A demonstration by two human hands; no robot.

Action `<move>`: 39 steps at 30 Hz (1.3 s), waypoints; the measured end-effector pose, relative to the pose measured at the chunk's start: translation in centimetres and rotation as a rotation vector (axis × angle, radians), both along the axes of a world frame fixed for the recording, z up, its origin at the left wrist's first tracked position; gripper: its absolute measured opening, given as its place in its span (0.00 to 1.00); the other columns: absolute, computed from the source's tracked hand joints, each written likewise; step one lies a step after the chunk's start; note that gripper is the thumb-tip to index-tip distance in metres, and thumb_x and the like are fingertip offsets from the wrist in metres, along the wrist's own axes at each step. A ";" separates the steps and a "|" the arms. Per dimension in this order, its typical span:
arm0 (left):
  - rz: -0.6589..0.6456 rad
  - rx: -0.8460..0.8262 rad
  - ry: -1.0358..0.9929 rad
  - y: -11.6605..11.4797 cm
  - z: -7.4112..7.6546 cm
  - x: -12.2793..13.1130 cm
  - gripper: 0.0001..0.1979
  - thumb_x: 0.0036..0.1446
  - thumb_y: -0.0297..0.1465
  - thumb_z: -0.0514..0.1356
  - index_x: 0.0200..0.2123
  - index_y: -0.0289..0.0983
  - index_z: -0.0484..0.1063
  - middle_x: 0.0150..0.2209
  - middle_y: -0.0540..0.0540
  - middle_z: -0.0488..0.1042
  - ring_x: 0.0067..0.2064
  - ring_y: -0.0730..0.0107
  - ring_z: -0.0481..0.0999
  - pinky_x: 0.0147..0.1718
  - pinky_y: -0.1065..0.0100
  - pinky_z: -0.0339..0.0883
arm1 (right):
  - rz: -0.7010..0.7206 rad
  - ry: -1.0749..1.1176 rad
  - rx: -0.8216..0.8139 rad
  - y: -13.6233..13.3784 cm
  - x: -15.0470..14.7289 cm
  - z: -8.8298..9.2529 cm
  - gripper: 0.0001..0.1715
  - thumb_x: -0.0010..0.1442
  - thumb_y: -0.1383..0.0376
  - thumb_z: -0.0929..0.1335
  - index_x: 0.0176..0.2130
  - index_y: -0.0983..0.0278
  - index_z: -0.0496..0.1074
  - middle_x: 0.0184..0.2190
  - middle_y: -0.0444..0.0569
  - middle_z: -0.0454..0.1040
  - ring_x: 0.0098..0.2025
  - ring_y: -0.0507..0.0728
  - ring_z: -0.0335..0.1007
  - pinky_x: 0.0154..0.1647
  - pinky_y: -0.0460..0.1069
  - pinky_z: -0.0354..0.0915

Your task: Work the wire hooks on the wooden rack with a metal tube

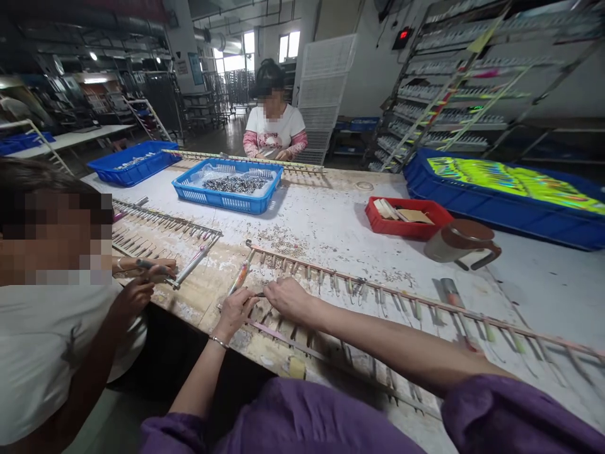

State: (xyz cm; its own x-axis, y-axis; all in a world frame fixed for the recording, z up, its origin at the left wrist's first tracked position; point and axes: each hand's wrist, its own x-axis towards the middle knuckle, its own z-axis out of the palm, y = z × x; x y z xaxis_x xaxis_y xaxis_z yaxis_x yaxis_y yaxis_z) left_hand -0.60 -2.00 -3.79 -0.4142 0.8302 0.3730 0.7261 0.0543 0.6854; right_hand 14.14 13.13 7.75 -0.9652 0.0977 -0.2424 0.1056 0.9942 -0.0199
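The person's left hand (235,310) is closed around the lower end of a slim orange-pink lure (241,277), which stands tilted at the left end of a long clip rail (378,291) lying across the desk (326,221). The right hand (289,297) is just beside it. Its thumb and forefinger are pinched shut on a small dark piece (259,294) that points at the left hand. What the piece is cannot be made out.

The step in hand looks like fitting that small piece to the lure, both hands close together over the near edge of the desk. Joining them would call for a steady left grip and a fine, well-aimed push from the right fingers.

At the left a co-worker's hands (144,277) work at another rail. Farther off stand a blue basket (189,189) of metal bits, a red tray (378,225) and a brown mug (460,243).
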 end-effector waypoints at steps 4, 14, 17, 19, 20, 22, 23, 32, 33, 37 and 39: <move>0.061 0.002 -0.107 -0.5 0.3 -0.5 0.13 0.62 0.39 0.66 0.46 0.40 0.78 0.29 0.51 0.74 0.30 0.68 0.73 0.34 0.66 0.69 | -0.168 -0.043 -0.107 0.5 -0.3 0.1 0.16 0.72 0.69 0.63 0.56 0.70 0.73 0.49 0.62 0.81 0.50 0.64 0.80 0.45 0.52 0.71; 0.197 -0.016 -0.150 -1.7 0.6 1.1 0.15 0.63 0.33 0.59 0.53 0.40 0.71 0.30 0.52 0.78 0.31 0.66 0.78 0.38 0.64 0.72 | -0.179 -0.074 -0.171 -2.0 0.6 0.0 0.18 0.69 0.73 0.63 0.55 0.68 0.74 0.51 0.62 0.81 0.51 0.64 0.79 0.48 0.54 0.71; 0.169 -0.025 -0.171 -1.8 0.8 1.0 0.15 0.63 0.32 0.59 0.54 0.41 0.69 0.30 0.52 0.79 0.33 0.65 0.79 0.39 0.64 0.72 | -0.219 -0.052 -0.139 -2.9 0.5 0.3 0.21 0.70 0.75 0.59 0.57 0.70 0.73 0.52 0.65 0.80 0.53 0.66 0.78 0.52 0.56 0.70; 0.153 -0.040 -0.199 -1.9 1.1 0.8 0.15 0.64 0.32 0.58 0.54 0.40 0.67 0.30 0.52 0.79 0.33 0.65 0.80 0.39 0.64 0.71 | -0.245 -0.036 -0.119 -3.2 0.8 0.4 0.22 0.70 0.75 0.58 0.57 0.72 0.72 0.53 0.67 0.78 0.55 0.67 0.77 0.54 0.57 0.69; 0.143 -0.047 -0.216 -1.9 1.3 0.8 0.16 0.64 0.32 0.59 0.54 0.40 0.67 0.29 0.52 0.79 0.33 0.64 0.80 0.38 0.63 0.71 | -0.252 -0.031 -0.113 -3.4 1.1 0.3 0.22 0.70 0.75 0.57 0.57 0.73 0.72 0.53 0.68 0.78 0.55 0.67 0.77 0.55 0.58 0.69; 0.118 -0.053 -0.254 -2.0 1.6 0.6 0.16 0.63 0.31 0.59 0.54 0.40 0.67 0.30 0.52 0.81 0.34 0.63 0.81 0.38 0.63 0.71 | -0.240 -0.026 -0.105 -3.6 1.5 -0.1 0.22 0.70 0.76 0.57 0.57 0.73 0.72 0.53 0.69 0.77 0.56 0.68 0.76 0.56 0.59 0.68; 0.101 -0.052 -0.274 -2.1 1.6 0.6 0.17 0.63 0.31 0.60 0.54 0.40 0.67 0.31 0.52 0.81 0.34 0.62 0.81 0.38 0.63 0.71 | -0.227 -0.027 -0.102 -3.7 1.7 -0.3 0.22 0.70 0.76 0.57 0.56 0.73 0.72 0.53 0.69 0.77 0.56 0.68 0.76 0.56 0.59 0.68; 0.079 -0.048 -0.375 -2.1 1.1 0.6 0.19 0.61 0.30 0.60 0.55 0.39 0.65 0.30 0.52 0.80 0.32 0.66 0.79 0.36 0.65 0.70 | -0.203 0.003 -0.090 -5.4 0.2 -2.3 0.18 0.71 0.71 0.61 0.57 0.71 0.71 0.53 0.67 0.77 0.54 0.67 0.76 0.51 0.58 0.71; 0.088 -0.040 -0.386 -2.1 1.0 0.6 0.19 0.61 0.31 0.60 0.55 0.39 0.65 0.30 0.53 0.79 0.32 0.67 0.79 0.36 0.66 0.70 | -0.217 0.002 -0.090 -5.5 0.2 -2.4 0.18 0.72 0.71 0.60 0.56 0.71 0.71 0.52 0.66 0.77 0.53 0.67 0.77 0.51 0.59 0.71; 0.112 -0.044 -0.395 -2.2 1.2 0.8 0.19 0.61 0.33 0.61 0.55 0.39 0.65 0.30 0.54 0.78 0.33 0.68 0.79 0.38 0.66 0.70 | -0.253 0.018 -0.074 -5.4 0.6 -3.0 0.16 0.70 0.72 0.62 0.55 0.70 0.72 0.50 0.66 0.78 0.52 0.67 0.78 0.50 0.59 0.72; 0.106 -0.059 -0.379 -2.1 1.5 0.9 0.19 0.62 0.33 0.60 0.55 0.39 0.64 0.30 0.53 0.78 0.33 0.68 0.79 0.38 0.65 0.69 | -0.261 0.030 -0.058 -5.3 0.7 -3.1 0.17 0.68 0.73 0.63 0.55 0.70 0.72 0.50 0.66 0.78 0.52 0.67 0.78 0.51 0.59 0.72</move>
